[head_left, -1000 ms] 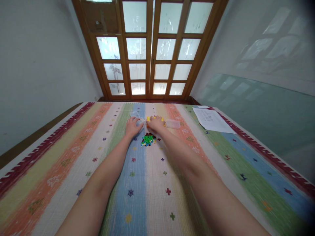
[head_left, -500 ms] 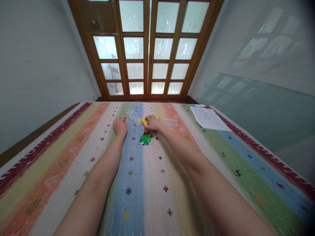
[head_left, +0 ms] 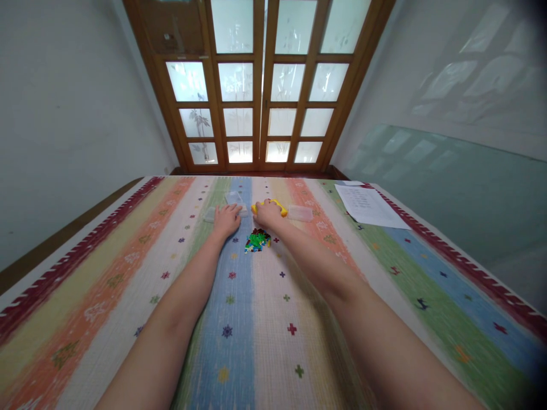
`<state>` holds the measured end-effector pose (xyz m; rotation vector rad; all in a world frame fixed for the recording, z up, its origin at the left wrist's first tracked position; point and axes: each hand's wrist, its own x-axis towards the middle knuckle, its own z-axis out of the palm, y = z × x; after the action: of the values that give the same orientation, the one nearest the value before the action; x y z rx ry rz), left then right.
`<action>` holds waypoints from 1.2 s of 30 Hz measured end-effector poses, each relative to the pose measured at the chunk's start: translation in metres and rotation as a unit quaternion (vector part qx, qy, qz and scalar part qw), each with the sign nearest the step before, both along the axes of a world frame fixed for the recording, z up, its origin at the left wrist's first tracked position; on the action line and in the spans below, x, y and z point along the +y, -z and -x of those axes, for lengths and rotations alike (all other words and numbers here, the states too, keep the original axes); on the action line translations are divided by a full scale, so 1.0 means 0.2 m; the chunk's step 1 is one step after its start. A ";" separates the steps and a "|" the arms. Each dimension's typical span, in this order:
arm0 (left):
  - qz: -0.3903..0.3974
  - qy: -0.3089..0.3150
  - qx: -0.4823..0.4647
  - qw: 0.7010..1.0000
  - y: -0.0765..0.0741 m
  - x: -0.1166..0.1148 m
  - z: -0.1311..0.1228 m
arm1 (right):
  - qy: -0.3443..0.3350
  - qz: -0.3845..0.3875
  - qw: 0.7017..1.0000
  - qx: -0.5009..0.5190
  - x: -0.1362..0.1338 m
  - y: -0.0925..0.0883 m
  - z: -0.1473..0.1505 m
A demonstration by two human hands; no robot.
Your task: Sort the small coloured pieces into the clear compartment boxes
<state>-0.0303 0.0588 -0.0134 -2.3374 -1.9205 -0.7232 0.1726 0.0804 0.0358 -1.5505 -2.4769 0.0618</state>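
Observation:
My left hand rests at the left end of a small clear plastic box, its fingers apart and touching or just above it. Another clear piece shows on the left side of that hand, and a clear lid or box lies behind it. Bent over a yellow object, my right hand has its fingers closed on it; the hand hides most of its shape. Just nearer to me than both hands lies a pile of tiny green, brown, blue, white and yellow bricks.
Right of my right hand sits a clear rectangular container. A printed white sheet lies farther right on the striped tablecloth. Beyond the table's far edge stand wooden glazed doors, with walls on both sides.
My left hand has moved right onto the small clear box, uncovering a clear piece at its left. More of the yellow object shows right of my right hand. The view has shifted slightly.

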 end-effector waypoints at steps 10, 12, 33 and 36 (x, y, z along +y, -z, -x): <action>-0.003 -0.081 0.041 0.996 -0.03 -0.03 -0.01 | -0.212 0.057 0.972 -0.086 0.08 -0.09 -0.18; -0.009 -0.078 0.040 0.996 -0.03 -0.04 -0.01 | -0.205 0.047 0.976 -0.063 0.07 -0.10 -0.21; -0.027 -0.072 0.047 0.996 0.00 -0.03 -0.04 | -0.155 0.036 0.987 -0.006 0.05 -0.03 -0.37; -0.030 -0.042 0.047 0.998 0.00 -0.04 -0.07 | -0.125 0.004 0.992 -0.005 0.05 0.01 -0.42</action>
<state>-0.0168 0.0513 -0.0129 -2.2001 -1.9182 -0.6431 0.2560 0.0906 0.0346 -1.2369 -2.6676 0.1047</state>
